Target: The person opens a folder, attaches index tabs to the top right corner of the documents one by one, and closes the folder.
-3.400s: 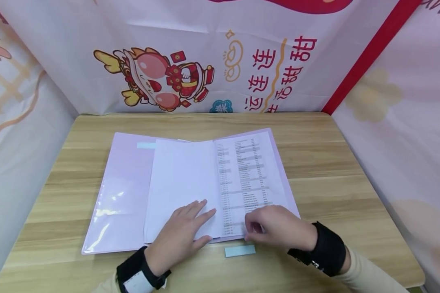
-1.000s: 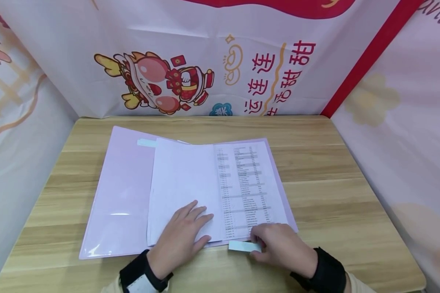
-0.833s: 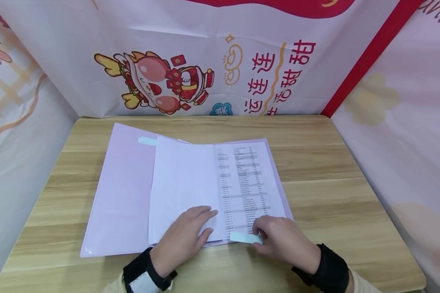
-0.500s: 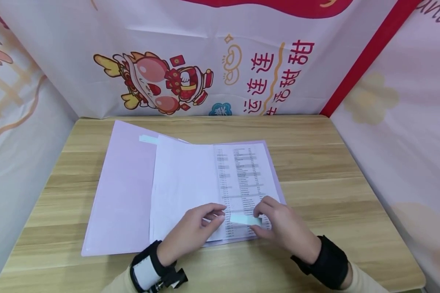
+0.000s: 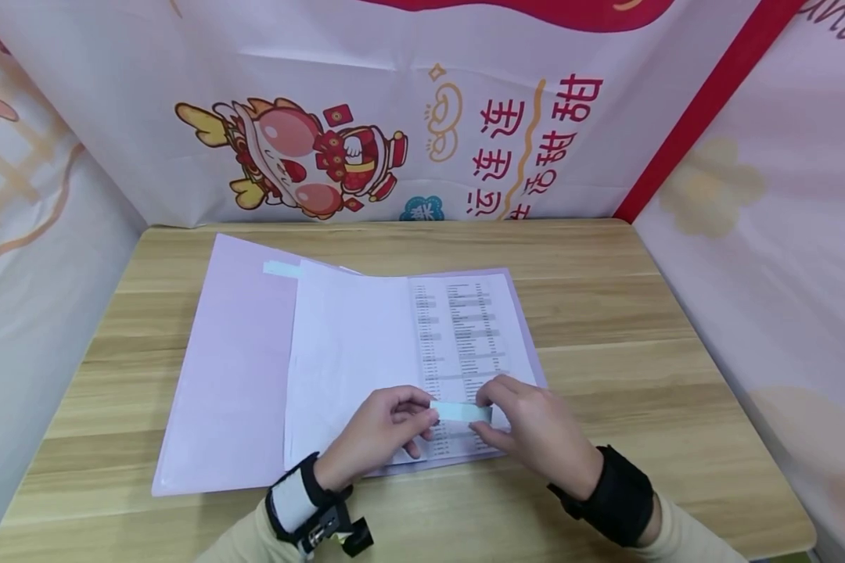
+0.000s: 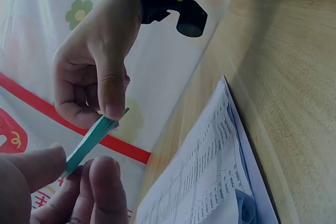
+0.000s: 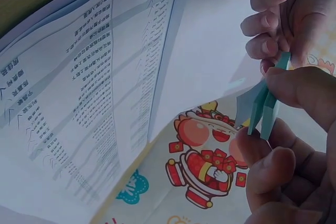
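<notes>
I see the strip [image 5: 461,412] lying crosswise between my hands, left hand [image 5: 383,434] pinching one end, right hand [image 5: 528,426] the other, seemingly just above the page [image 5: 465,328].

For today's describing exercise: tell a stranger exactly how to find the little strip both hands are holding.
Start at the open lilac folder on the wooden table. Above its printed page, the left hand and right hand each pinch one end of a pale blue strip pad. Unlike the other blue strip lying on the folder, it is lifted.
</notes>
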A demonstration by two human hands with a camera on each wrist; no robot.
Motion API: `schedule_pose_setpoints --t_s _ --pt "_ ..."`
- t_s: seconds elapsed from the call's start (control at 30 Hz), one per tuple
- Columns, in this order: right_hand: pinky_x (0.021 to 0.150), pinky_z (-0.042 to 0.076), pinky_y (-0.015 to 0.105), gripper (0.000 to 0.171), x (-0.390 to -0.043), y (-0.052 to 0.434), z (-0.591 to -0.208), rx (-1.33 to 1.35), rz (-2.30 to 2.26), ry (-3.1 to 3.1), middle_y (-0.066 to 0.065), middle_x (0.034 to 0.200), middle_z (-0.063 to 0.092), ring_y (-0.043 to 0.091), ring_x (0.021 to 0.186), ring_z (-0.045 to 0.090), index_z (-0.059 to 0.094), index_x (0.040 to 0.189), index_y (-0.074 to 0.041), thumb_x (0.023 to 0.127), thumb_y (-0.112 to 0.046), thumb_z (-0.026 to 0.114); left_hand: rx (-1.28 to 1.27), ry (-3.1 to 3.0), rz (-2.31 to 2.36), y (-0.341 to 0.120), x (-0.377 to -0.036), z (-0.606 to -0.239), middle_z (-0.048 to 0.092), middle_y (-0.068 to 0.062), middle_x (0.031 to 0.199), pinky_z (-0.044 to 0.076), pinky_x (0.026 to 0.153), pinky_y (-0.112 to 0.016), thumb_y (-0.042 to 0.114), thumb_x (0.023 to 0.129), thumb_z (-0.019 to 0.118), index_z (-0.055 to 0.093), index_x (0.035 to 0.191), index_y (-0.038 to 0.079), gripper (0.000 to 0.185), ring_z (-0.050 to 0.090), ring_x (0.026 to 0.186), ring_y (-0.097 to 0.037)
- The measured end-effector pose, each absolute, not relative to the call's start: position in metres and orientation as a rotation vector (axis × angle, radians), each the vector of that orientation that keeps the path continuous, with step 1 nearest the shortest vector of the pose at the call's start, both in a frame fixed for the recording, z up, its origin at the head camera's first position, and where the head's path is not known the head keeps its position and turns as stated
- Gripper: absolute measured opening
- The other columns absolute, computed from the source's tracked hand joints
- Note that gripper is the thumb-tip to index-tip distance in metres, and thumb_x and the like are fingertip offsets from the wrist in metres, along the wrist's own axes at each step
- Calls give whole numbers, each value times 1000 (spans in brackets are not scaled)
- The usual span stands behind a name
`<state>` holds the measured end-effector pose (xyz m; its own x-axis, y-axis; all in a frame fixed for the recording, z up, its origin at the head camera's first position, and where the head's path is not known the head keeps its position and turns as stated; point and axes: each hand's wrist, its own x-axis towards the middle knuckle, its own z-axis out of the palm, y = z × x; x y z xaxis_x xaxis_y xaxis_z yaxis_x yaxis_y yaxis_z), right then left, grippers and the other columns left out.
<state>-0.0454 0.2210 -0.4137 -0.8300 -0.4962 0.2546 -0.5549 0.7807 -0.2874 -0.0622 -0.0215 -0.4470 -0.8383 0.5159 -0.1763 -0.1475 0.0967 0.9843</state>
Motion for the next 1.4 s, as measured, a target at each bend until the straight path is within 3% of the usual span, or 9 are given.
schedule_pose_setpoints --t_s 0.27,0.47,0.67,0.93,1.13,1.4 --pt "64 52 23 31 -46 219 -414 835 536 -2796 -5 94 70 4 75 59 67 95 -15 77 -24 91 314 1878 1858 -19 -63 -445 68 -17 91 58 56 -30 9 99 66 62 120 -9 28 67 75 -27" --pt "56 45 17 34 -50 222 -417 819 577 -2742 -4 97 70 4 66 53 72 106 -14 79 -26 89 247 1898 1914 -17 -64 -446 67 -17 89 57 56 -27 6 97 67 64 119 -5 24 66 76 -29" --pt "59 50 20 37 -53 224 -420 822 562 -2698 0 100 69 7 72 60 77 116 -12 82 -24 87 187 1889 1952 -16 -65 -446 66 -18 90 56 56 -27 4 97 66 65 115 -4 20 66 80 -32" --pt "56 48 18 36 -52 224 -422 839 535 -2632 3 99 68 8 71 60 79 113 -12 80 -21 89 165 1890 1948 -14 -65 -447 66 -13 88 56 56 -25 4 97 66 65 111 -4 16 66 79 -28" --pt "62 56 25 33 -52 225 -420 836 554 -2620 1 98 69 10 78 65 78 107 -12 78 -24 90 165 1899 1946 -13 -66 -447 66 -10 89 56 57 -25 5 97 66 64 110 -4 16 66 77 -21" --pt "62 53 22 18 -52 226 -419 833 672 -2597 -5 86 69 4 73 59 71 88 -14 81 -19 87 171 1907 1960 -12 -66 -446 66 -8 88 56 57 -26 4 97 66 64 109 -3 15 67 81 -30"
